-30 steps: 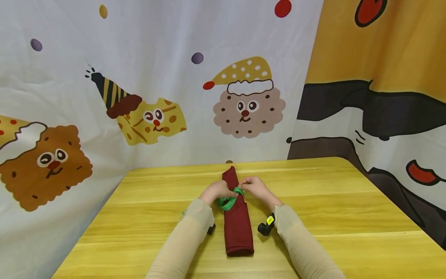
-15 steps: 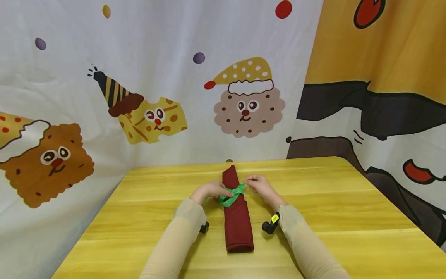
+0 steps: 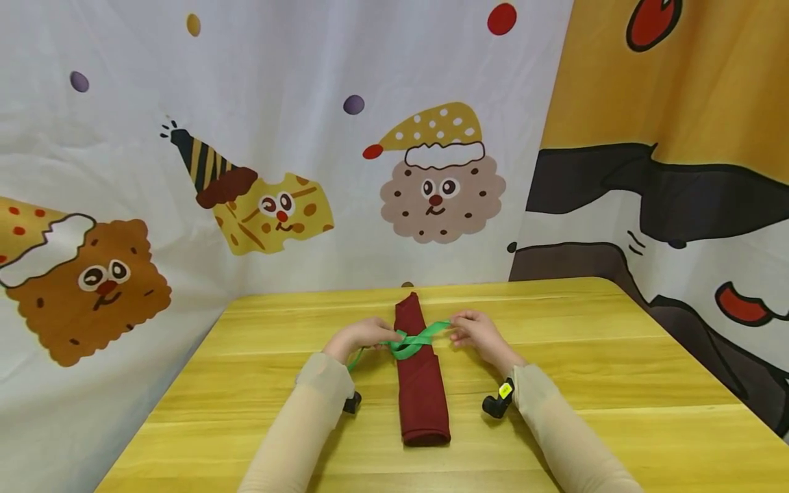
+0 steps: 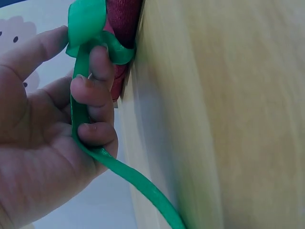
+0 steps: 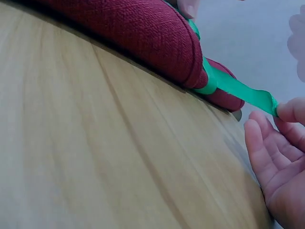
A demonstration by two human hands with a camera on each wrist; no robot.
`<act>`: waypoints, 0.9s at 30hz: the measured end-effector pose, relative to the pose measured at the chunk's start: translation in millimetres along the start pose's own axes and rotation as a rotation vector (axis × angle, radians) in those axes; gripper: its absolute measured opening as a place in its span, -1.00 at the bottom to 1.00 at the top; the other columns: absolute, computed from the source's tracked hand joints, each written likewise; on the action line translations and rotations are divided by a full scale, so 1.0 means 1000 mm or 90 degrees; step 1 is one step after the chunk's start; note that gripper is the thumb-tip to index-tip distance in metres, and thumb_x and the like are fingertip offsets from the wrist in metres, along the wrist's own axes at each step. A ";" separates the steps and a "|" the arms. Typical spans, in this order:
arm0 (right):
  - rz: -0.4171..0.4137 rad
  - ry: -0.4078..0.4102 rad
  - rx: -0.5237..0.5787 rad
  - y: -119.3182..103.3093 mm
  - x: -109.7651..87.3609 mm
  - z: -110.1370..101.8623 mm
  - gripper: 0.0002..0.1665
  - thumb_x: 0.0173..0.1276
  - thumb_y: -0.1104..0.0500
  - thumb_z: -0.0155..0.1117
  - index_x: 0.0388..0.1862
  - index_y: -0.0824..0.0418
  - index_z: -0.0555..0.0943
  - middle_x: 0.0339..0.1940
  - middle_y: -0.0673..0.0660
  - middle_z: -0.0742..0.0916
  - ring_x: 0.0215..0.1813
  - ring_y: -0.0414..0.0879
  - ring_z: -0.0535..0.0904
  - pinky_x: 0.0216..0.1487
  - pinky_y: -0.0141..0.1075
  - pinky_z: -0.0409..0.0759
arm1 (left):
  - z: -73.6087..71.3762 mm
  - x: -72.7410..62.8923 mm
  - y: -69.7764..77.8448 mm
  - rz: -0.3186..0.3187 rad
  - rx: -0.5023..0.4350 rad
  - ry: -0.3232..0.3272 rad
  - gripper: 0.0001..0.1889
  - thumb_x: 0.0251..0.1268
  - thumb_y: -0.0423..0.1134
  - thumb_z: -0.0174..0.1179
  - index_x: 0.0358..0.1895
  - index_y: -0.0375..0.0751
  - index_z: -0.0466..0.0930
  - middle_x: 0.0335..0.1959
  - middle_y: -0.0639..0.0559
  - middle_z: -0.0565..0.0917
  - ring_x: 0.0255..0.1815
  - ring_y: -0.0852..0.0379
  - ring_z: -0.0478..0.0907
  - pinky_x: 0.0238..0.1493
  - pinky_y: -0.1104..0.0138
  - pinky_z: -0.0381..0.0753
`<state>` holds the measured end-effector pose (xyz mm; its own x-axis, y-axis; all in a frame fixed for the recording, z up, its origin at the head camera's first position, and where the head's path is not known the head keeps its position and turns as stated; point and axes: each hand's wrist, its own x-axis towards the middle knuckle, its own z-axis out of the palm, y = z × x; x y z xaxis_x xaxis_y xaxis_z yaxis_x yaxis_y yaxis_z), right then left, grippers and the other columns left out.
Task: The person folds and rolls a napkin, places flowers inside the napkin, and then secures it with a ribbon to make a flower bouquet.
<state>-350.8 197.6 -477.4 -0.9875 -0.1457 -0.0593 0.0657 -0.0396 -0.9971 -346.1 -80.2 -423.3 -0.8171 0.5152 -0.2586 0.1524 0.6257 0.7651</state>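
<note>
A dark red rolled cloth [image 3: 422, 397] lies lengthwise on the table, pointing away from me. Around its upper half runs a green ribbon [image 3: 408, 348], with a loop lying over the top of the roll. My right hand [image 3: 481, 335] pinches one ribbon end between thumb and forefinger, drawn taut to the right of the roll. In the left wrist view, my left hand [image 4: 52, 124] has several fingers curled on the other ribbon tail, which trails down past the palm. Its thumb or forefinger touches the green loop [image 4: 87, 24]. The ribbon's crossing is partly hidden by the left fingers in the head view.
The wooden table [image 3: 585, 356] extends on both sides of the roll. Behind its far edge hangs a white curtain [image 3: 290, 82] printed with cartoon biscuits and cheese. Small black cameras [image 3: 498, 400] sit on both wrists.
My hands have moved apart, the right one outward to the right with its ribbon end and the left one to the left. The ribbon loop over the roll has become smaller.
</note>
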 end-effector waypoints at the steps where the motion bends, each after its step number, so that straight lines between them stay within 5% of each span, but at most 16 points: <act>1: 0.000 0.002 0.001 0.000 -0.001 -0.002 -0.75 0.46 0.25 0.10 -0.06 0.45 0.48 -0.23 0.23 0.68 -0.42 -0.09 0.62 -0.36 -0.26 0.65 | 0.000 -0.001 0.000 0.000 -0.007 -0.001 -0.62 0.40 -0.08 0.15 -0.59 -0.15 0.38 -0.66 0.05 0.28 -0.58 0.07 0.20 -0.39 0.25 0.29; 10: -0.010 0.060 0.045 0.001 -0.003 -0.012 -0.74 0.41 0.37 0.09 -0.02 0.56 0.43 -0.41 0.21 0.67 -0.47 -0.12 0.66 -0.39 -0.32 0.66 | -0.002 -0.005 0.001 0.018 -0.029 -0.008 -0.79 0.38 -0.35 0.03 -0.39 -0.39 0.57 -0.51 -0.10 0.50 -0.49 0.06 0.31 -0.30 0.26 0.39; 15: -0.007 0.067 0.051 0.000 -0.005 -0.017 -0.63 0.40 0.40 0.06 0.13 0.60 0.39 -0.45 0.17 0.67 -0.49 -0.15 0.65 -0.39 -0.33 0.65 | -0.005 -0.008 -0.003 -0.006 -0.018 0.021 -0.66 0.27 -0.41 0.16 0.10 -0.42 0.59 0.00 -0.15 0.63 -0.34 0.09 0.51 -0.09 0.20 0.55; 17: -0.005 0.062 0.048 -0.001 -0.006 -0.018 -0.58 0.40 0.41 0.03 0.19 0.60 0.39 -0.45 0.17 0.67 -0.49 -0.15 0.64 -0.40 -0.33 0.65 | -0.006 -0.009 -0.005 -0.010 -0.007 0.030 -0.63 0.25 -0.40 0.22 0.13 -0.42 0.57 0.13 -0.16 0.58 -0.24 0.10 0.56 -0.06 0.20 0.57; 23: 0.014 0.055 0.021 -0.004 -0.013 -0.024 -0.61 0.39 0.41 0.04 0.13 0.63 0.45 -0.41 0.25 0.71 -0.46 -0.11 0.68 -0.36 -0.29 0.67 | -0.009 -0.013 -0.008 -0.014 0.008 0.040 -0.63 0.27 -0.37 0.23 0.14 -0.39 0.57 0.14 -0.17 0.57 -0.10 0.10 0.57 -0.06 0.20 0.58; 27: 0.021 0.047 -0.021 -0.007 -0.019 -0.028 -0.58 0.38 0.34 0.15 0.10 0.63 0.45 -0.36 0.27 0.72 -0.40 -0.06 0.70 -0.31 -0.23 0.68 | -0.010 -0.016 -0.009 -0.017 0.021 0.043 -0.65 0.27 -0.39 0.22 0.11 -0.40 0.58 -0.05 -0.07 0.63 -0.29 0.12 0.53 -0.01 0.18 0.54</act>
<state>-336.5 228.3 -470.6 -0.9929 -0.0723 -0.0945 0.0949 -0.0030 -0.9955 -340.4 -99.6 -419.9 -0.8564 0.4585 -0.2374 0.1478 0.6582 0.7382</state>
